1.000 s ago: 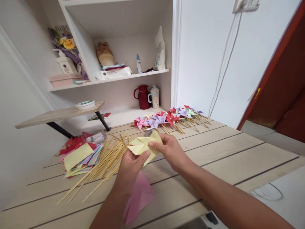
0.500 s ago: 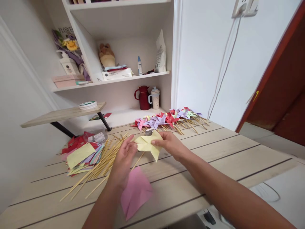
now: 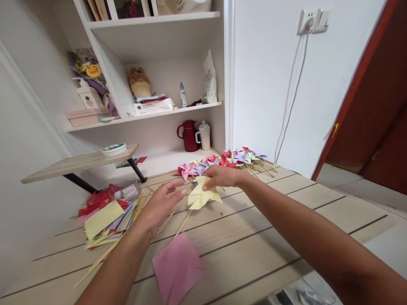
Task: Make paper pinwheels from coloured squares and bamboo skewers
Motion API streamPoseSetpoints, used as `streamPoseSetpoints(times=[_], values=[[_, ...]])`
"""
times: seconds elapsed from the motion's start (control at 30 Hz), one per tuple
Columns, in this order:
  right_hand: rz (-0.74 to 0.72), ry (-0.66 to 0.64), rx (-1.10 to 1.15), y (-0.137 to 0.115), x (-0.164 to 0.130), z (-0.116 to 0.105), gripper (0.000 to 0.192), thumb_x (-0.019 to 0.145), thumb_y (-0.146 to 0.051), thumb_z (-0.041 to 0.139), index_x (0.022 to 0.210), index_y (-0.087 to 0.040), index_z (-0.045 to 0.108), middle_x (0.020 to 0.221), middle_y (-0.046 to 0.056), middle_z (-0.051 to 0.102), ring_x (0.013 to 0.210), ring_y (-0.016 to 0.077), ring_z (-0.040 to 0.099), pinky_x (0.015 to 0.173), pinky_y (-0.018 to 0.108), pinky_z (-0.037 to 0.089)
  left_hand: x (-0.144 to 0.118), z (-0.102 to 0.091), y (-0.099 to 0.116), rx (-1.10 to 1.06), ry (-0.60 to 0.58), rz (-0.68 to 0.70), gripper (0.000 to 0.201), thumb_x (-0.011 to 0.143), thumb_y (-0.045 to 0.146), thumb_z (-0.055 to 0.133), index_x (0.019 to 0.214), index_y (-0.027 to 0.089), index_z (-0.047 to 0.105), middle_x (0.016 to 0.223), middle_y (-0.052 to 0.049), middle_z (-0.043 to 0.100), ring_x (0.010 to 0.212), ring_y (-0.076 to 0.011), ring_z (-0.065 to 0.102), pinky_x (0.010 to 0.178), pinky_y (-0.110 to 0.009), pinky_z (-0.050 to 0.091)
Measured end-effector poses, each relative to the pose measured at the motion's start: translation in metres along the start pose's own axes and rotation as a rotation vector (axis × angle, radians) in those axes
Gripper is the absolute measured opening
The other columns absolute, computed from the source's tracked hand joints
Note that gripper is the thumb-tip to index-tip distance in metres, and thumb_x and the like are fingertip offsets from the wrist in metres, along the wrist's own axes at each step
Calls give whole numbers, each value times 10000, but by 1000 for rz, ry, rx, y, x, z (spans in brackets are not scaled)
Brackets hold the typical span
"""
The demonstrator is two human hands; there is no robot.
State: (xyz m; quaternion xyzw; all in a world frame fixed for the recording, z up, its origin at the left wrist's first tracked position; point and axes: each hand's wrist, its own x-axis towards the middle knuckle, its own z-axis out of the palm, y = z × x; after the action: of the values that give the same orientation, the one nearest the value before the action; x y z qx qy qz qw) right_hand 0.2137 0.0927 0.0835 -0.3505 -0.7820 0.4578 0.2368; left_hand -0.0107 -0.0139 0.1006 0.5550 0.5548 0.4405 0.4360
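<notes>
My right hand (image 3: pixel 222 176) pinches the top of a yellow paper pinwheel (image 3: pixel 202 195) on a thin wooden stick, holding it low over the wooden table (image 3: pixel 286 220). Just behind that hand lies a row of finished pinwheels (image 3: pixel 222 161) in pink, purple, red and green. My left hand (image 3: pixel 160 203) hovers open, fingers spread, above a loose pile of wooden sticks (image 3: pixel 143 216), to the left of the yellow pinwheel and not touching it. A pink folded paper (image 3: pixel 177 267) lies near the table's front edge.
A stack of coloured paper squares (image 3: pixel 104 214) sits at the left with a small clear packet (image 3: pixel 129 191) behind it. White shelves hold a red jug (image 3: pixel 190 135), a cup (image 3: pixel 204 135) and bottles. A small raised wooden shelf (image 3: pixel 79 161) sticks out at the left.
My right hand has carried the yellow pinwheel forward, away from me, toward the row of finished pinwheels. My left hand has let go of it and opened over the sticks.
</notes>
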Motion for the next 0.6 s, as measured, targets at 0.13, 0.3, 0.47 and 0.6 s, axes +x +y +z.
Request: streamPoseSetpoints(times=[0.13,0.3,0.47,0.6], values=[[-46,-23,-100,-12,-6,-9,71,609,-202,793,652,-182,739,596,-30,644,541,120,521,499,225,353,11,20,-9,-93,-153,23,262,676,361,824,894,219,788,1039,-117,747,975,-259,643,832,-306,446],[-154,-73,-269,-16,-11,-7,94,645,-209,780,590,-186,707,544,-53,598,521,102,488,486,214,313,19,36,-24,-30,-217,18,199,678,365,804,771,191,782,813,-75,747,736,-212,627,690,-289,442],[-190,-158,-371,-14,-6,-2,69,702,-251,759,705,-183,748,602,-42,635,577,116,530,534,218,356,19,36,-29,-78,-180,-4,209,674,347,811,785,172,787,828,-85,753,744,-196,642,672,-261,441],[-177,-206,-357,-18,2,4,86,710,-264,760,703,-181,738,606,-48,621,577,111,517,540,218,346,16,34,-34,-135,-140,-32,163,648,299,839,682,158,763,694,-61,722,606,-149,600,568,-225,402]])
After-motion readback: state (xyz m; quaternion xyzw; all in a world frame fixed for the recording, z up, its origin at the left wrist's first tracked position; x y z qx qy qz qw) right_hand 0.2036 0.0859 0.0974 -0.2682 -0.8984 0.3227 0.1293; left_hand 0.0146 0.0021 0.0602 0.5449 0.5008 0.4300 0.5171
